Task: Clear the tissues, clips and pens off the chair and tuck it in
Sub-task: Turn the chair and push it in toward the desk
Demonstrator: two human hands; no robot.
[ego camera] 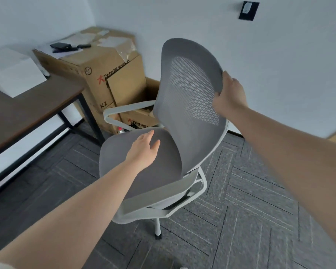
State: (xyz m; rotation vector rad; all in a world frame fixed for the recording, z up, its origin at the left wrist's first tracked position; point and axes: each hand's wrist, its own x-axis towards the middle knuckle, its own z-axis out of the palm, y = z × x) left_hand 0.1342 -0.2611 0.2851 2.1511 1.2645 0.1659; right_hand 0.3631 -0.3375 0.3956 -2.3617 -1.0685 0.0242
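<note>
- Grey mesh office chair w/ white frame [163,117]: one, on carpet just right of the dark wood desk [27,111].
- Right hand [229,94] grasps backrest's right edge.
- Left hand [144,150], fingers relaxed, over the seat.
- Two cardboard boxes [105,74] behind desk.

"K2" on side of cardboard box [105,82]; red-black print there unreadable.

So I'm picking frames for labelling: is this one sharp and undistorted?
Head view: wide-angle bending curves the walls and the desk; motion blur smears the carpet and box print; soft even light, no glare; the chair and right hand read clearly.
</note>
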